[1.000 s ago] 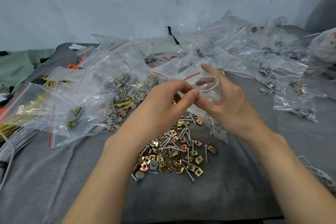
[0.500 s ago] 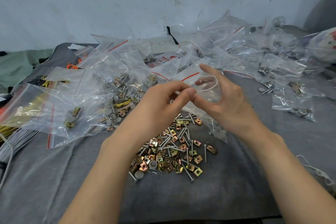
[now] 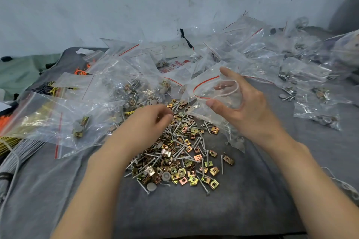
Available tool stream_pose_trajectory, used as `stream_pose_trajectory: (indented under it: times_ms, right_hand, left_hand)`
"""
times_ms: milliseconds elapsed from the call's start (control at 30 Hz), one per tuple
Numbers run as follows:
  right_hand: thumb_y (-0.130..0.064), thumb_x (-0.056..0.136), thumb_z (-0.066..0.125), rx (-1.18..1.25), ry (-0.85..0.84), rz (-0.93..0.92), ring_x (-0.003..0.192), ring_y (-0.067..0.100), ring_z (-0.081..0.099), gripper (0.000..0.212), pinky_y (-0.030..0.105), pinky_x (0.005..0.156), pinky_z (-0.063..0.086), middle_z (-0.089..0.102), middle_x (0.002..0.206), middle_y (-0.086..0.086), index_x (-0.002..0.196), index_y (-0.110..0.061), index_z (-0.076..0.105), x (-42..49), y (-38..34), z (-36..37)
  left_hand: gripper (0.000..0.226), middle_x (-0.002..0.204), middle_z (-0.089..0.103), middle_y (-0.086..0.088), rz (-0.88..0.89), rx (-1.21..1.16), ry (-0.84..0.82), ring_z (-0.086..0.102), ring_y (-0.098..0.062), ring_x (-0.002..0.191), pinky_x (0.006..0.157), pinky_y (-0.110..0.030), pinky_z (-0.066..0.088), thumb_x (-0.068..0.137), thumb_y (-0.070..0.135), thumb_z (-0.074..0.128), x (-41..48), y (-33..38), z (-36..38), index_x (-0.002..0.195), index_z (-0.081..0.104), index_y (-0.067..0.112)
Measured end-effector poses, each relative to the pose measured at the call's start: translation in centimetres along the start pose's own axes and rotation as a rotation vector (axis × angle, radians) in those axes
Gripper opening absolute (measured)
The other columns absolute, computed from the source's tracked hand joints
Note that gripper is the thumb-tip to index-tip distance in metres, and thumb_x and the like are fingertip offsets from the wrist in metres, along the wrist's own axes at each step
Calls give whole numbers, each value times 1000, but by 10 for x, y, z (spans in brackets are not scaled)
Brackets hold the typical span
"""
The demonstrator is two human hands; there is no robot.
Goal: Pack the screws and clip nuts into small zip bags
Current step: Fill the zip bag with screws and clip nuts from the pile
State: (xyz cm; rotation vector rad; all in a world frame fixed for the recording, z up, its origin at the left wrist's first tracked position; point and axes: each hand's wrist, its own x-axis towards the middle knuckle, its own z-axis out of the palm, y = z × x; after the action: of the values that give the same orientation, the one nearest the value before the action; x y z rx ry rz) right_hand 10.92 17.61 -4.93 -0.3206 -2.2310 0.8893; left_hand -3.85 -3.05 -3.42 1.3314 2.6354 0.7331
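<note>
A heap of silver screws and brass-coloured clip nuts (image 3: pixel 180 153) lies on the grey cloth (image 3: pixel 174 211) in front of me. My right hand (image 3: pixel 248 110) holds a small clear zip bag (image 3: pixel 206 87) with a red seal line just above the heap's far edge, thumb and fingers spreading its mouth. My left hand (image 3: pixel 147 122) is down at the far left of the heap with its fingers curled onto the parts. Its fingertips are hidden, so I cannot tell if they pinch anything.
Filled zip bags (image 3: pixel 58 122) lie to the left, and many more bags (image 3: pixel 242 48) are piled along the white wall and to the right (image 3: pixel 318 114). Yellow and grey cable bundles (image 3: pixel 11 141) sit at the left edge. A white cord (image 3: pixel 342 184) trails at the right.
My left hand has left the bag's mouth and dropped down and left onto the heap. My right hand keeps the bag open, its mouth now wider.
</note>
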Motion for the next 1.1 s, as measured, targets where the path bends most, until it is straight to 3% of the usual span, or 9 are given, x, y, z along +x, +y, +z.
stream_pose_trajectory:
  times_ms: [67,200,333,467,733,933,1100]
  right_hand:
    - [-84,75,59,2,-8,1,112,-6,58,82,35,100,50,64,126,-17,145,-50,33,0,0,1]
    - [-84,75,57,-1,-12,0,111,-8,58,82,32,96,50,64,126,-18,145,-49,34,-1,-2,2]
    - [-83,75,57,3,-15,-2,112,-11,55,82,26,96,47,64,123,-18,145,-48,36,-1,-4,2]
    - [-83,75,57,2,-15,-1,113,-8,57,83,29,98,49,64,125,-18,146,-47,35,-1,-4,2]
    - [-82,76,58,0,-14,-6,110,-8,58,83,25,93,48,66,120,-16,147,-43,38,0,-2,2]
    - [-84,76,57,-2,-4,14,110,-5,59,81,35,98,50,67,115,-14,145,-48,35,0,0,0]
    - [-83,74,59,43,12,31,113,5,61,80,40,100,50,66,125,-12,143,-49,36,0,-3,-2]
  left_hand:
    - [22,99,63,19,-11,51,-27,56,5,86,69,-14,41,100,35,51,0,-1,4,117,65,29]
    - [22,115,67,8,-38,111,-81,61,-10,97,86,-30,51,100,33,53,1,1,9,118,65,27]
    - [30,116,58,0,-58,232,-123,52,-22,112,98,-42,46,99,44,50,3,6,16,121,61,26]
    - [38,126,53,-2,-73,309,-111,46,-23,121,103,-43,42,98,46,52,4,10,22,131,54,26]
    - [28,127,54,-1,-74,346,-77,47,-24,120,101,-42,42,100,36,51,6,14,25,126,55,26]
    - [30,126,57,-3,-108,439,-38,49,-25,119,96,-42,44,98,31,48,9,19,31,124,55,19]
    - [26,120,61,-3,-110,473,0,53,-25,112,90,-40,45,97,29,46,10,20,33,118,57,17]
